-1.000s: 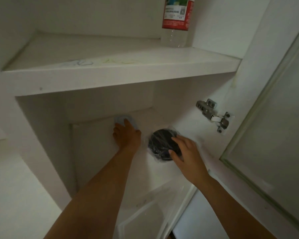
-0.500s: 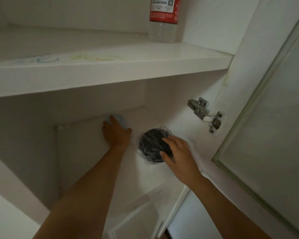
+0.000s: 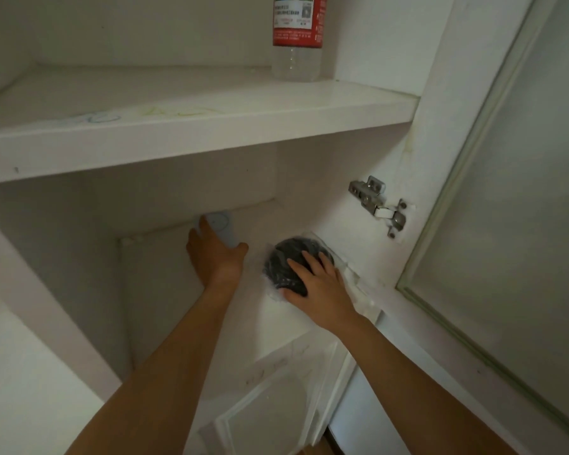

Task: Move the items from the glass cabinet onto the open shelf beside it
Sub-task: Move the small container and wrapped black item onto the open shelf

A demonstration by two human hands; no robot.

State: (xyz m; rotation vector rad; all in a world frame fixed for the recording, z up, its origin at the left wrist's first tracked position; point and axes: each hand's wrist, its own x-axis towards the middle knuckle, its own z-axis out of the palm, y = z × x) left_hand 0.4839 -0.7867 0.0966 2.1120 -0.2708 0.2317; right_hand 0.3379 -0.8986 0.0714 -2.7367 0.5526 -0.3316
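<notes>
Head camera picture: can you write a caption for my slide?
Inside the cabinet, the left hand reaches a pale blue item while the right hand rests on a bagged black coil.

White cabinet interior, dim light. Upper shelf has crayon scribbles. Frosted glass door open at right, metal hinge.
</notes>
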